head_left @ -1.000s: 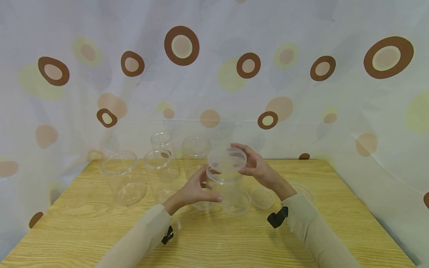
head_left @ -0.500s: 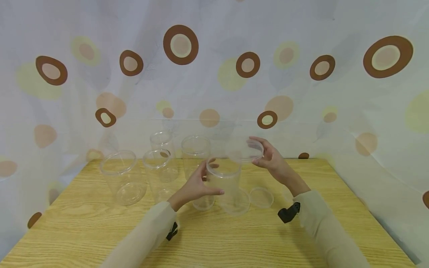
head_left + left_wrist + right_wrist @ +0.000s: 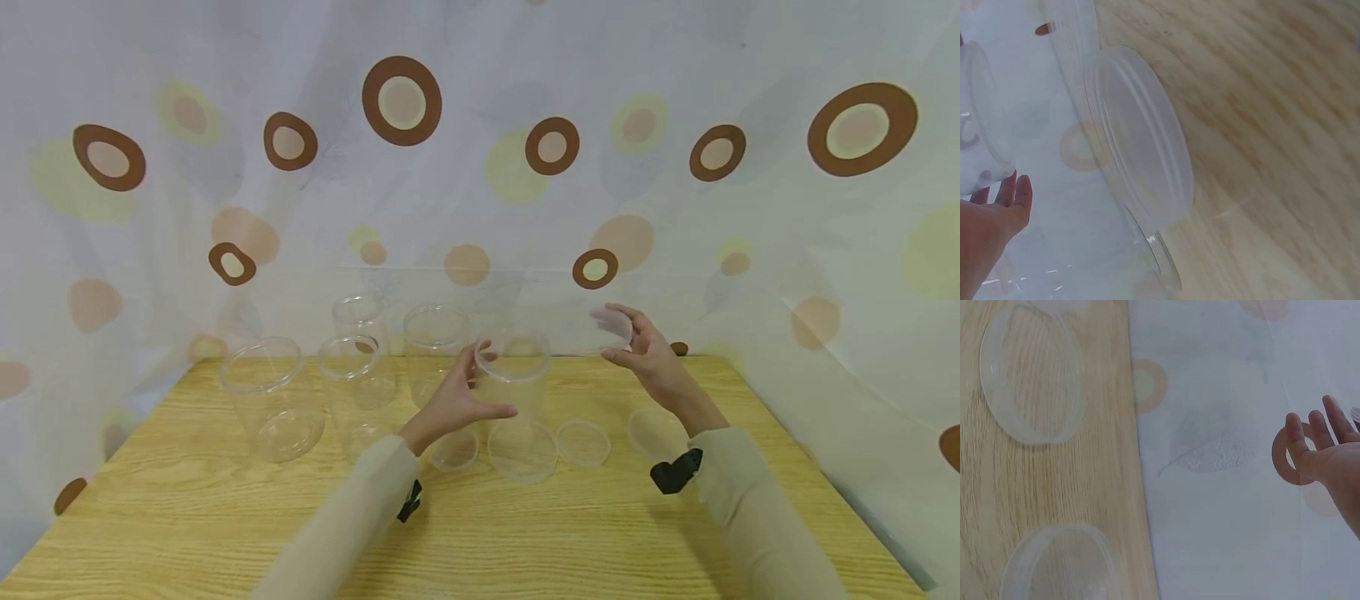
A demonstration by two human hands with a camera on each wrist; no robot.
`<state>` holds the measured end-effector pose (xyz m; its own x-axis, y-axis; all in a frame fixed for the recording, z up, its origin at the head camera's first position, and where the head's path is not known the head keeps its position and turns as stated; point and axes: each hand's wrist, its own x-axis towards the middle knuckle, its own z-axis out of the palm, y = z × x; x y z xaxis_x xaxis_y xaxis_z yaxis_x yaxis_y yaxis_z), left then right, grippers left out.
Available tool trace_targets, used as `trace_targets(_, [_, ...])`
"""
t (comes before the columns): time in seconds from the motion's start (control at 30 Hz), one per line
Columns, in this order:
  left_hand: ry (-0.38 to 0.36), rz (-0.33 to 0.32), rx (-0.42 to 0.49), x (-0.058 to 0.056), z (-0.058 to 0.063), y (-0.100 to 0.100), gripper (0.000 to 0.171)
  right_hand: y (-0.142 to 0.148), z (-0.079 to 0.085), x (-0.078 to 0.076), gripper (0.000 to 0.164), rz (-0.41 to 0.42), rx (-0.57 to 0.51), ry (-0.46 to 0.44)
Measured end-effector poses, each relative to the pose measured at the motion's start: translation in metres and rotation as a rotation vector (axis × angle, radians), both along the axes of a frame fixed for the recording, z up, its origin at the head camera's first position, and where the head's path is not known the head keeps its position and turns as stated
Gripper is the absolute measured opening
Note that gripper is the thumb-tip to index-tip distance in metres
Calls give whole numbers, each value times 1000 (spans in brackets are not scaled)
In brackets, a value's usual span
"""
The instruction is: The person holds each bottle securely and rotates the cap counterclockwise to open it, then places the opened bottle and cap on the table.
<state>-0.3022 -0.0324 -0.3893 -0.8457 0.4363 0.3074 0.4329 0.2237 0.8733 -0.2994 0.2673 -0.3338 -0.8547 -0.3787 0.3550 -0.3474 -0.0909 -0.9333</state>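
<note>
In the head view, my left hand holds a clear plastic jar, fingers behind it and thumb in front. The jar's top has no lid on it. To the right, my right hand pinches a translucent round lid by its edge, tilted and raised above the table. In the left wrist view, the jar shows only partly, beside the left hand. The right wrist view catches the right hand, with its lid mostly out of frame.
Several clear jars stand at the left, among them a wide one and a narrower one. Round lids lie on the wooden table, including a small lid and another lid. A patterned curtain hangs behind.
The right hand has carried the lid from over the jar's top away to the right and tilted it. The left hand and jar have shifted slightly to the right.
</note>
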Motion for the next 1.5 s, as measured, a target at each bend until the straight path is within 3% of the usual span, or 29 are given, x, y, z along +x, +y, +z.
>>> trace_targets(0.2, [10,30,-3,-8,0,10,101,16,-6,-5,64,-113,86,-18])
trace_targets(0.47, [-17,50,41,-15,-1,21,100,27,-18,-12,69,-187,207,-39])
trace_targets(0.77, [-61,102,21,-23,-10,31,104,34,-32,-21,83,-303,515,-30])
trace_targets(1.03, [-99,158,-2,-26,-16,39,107,35,-42,-24,86,-330,665,24])
trace_targets(1.3, [-98,221,-44,-28,-19,45,107,32,-48,-26,90,-366,810,135])
trace_targets(1.5, [-92,237,-31,-30,-21,48,104,29,-52,-29,96,-367,883,125])
